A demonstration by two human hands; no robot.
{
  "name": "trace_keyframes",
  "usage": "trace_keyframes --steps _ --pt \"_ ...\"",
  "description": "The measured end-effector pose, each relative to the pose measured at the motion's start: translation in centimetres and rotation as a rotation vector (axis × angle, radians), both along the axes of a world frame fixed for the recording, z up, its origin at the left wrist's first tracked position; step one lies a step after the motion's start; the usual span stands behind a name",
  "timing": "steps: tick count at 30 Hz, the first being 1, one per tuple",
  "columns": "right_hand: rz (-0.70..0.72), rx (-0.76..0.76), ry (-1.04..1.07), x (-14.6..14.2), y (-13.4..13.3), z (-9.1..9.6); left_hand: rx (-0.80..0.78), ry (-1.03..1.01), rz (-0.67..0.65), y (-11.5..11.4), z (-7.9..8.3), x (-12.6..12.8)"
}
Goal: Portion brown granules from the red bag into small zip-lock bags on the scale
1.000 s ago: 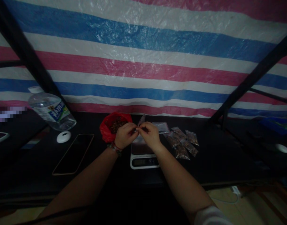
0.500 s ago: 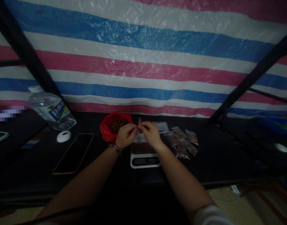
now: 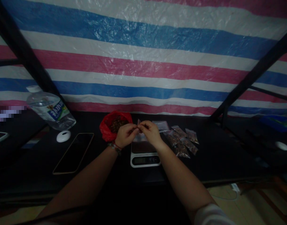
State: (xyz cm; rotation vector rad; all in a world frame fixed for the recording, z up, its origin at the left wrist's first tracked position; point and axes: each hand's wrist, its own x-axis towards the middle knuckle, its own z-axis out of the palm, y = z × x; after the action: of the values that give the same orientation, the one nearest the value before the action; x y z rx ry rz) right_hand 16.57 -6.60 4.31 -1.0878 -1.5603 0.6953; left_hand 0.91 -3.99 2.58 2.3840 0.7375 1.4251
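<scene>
My left hand (image 3: 126, 135) and my right hand (image 3: 150, 133) meet above a white digital scale (image 3: 145, 166). Both pinch a small clear plastic bag (image 3: 139, 121), whose tip pokes up between the fingers; most of it is hidden by them. Left of the hands, a red plastic bag (image 3: 105, 132) stands open, holding brown dried bits (image 3: 116, 124). To the right lie several small zip bags (image 3: 182, 142) filled with brown pieces. A flat clear bag (image 3: 161, 126), seemingly unfilled, rests just behind my right hand.
At the left are a phone (image 3: 74, 153), a white rounded gadget (image 3: 63, 136) and a large clear bottle (image 3: 50, 109). Black metal posts (image 3: 232, 93) slant up on both sides before a striped plastic sheet (image 3: 143, 72). A blue tray (image 3: 277, 123) sits far right.
Both hands stay pinched on the small bag, with only slight finger movement. The camera view has shifted a little.
</scene>
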Motion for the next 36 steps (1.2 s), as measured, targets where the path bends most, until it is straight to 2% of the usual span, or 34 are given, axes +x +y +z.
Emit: trace_keyframes --steps 5,9,14,17,22,28,32,36 --pt "0.023 -0.02 0.035 0.0 0.0 0.0 -0.057 -0.037 -0.036 0.2 -0.1 0.0" --pt "0.001 -0.003 0.011 0.0 0.1 -0.2 -0.075 -0.037 -0.001 0.2 -0.1 0.2" --pt "-0.108 0.068 -0.219 0.0 -0.1 -0.2 -0.019 0.034 0.088 0.2 -0.3 0.2" --pt "-0.108 0.072 -0.368 -0.1 -0.3 -0.1 0.028 0.071 0.112 0.2 -0.4 0.2" --pt "-0.155 0.139 -0.451 -0.2 -0.5 -0.2 0.031 0.05 0.159 0.1 -0.3 0.4" --pt "-0.24 0.162 -0.474 -0.6 -0.9 -0.3 -0.046 -0.033 0.35 0.6 0.0 0.0" --pt "-0.261 0.173 -0.473 -0.8 -0.9 -0.3 -0.012 0.004 0.342 0.7 -0.1 -0.2" --pt "-0.203 0.253 -0.444 -0.7 -0.8 -0.5 0.052 0.033 0.318 0.3 -0.1 0.0"
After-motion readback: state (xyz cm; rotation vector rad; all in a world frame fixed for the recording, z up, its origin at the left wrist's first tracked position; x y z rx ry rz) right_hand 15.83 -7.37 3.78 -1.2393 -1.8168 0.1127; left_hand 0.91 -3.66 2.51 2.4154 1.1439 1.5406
